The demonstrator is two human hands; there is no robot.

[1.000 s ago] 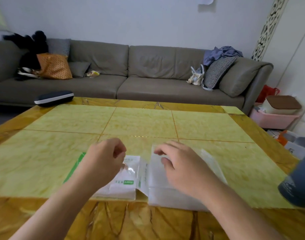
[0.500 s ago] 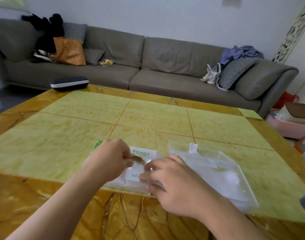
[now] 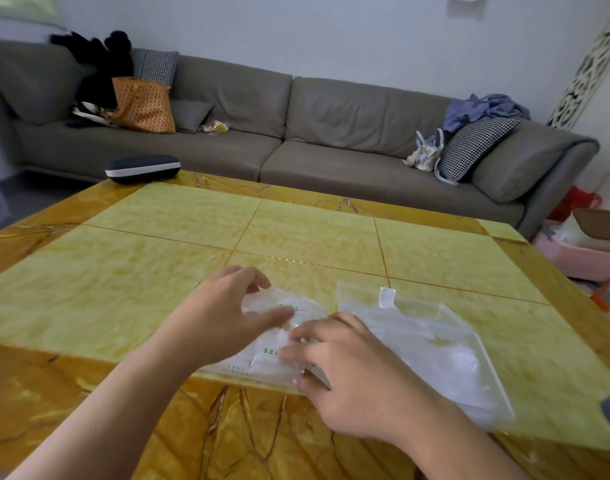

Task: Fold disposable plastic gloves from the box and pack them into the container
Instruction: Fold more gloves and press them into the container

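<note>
Both arms are bare, with no sleeves. The left hand (image 3: 224,315) wears nothing. The right hand (image 3: 345,372) wears nothing too.

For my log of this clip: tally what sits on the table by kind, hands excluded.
Glove packet, white with green print: 1
Clear plastic pouch: 1
Dark zip case at the far corner: 1
Total: 3
</note>
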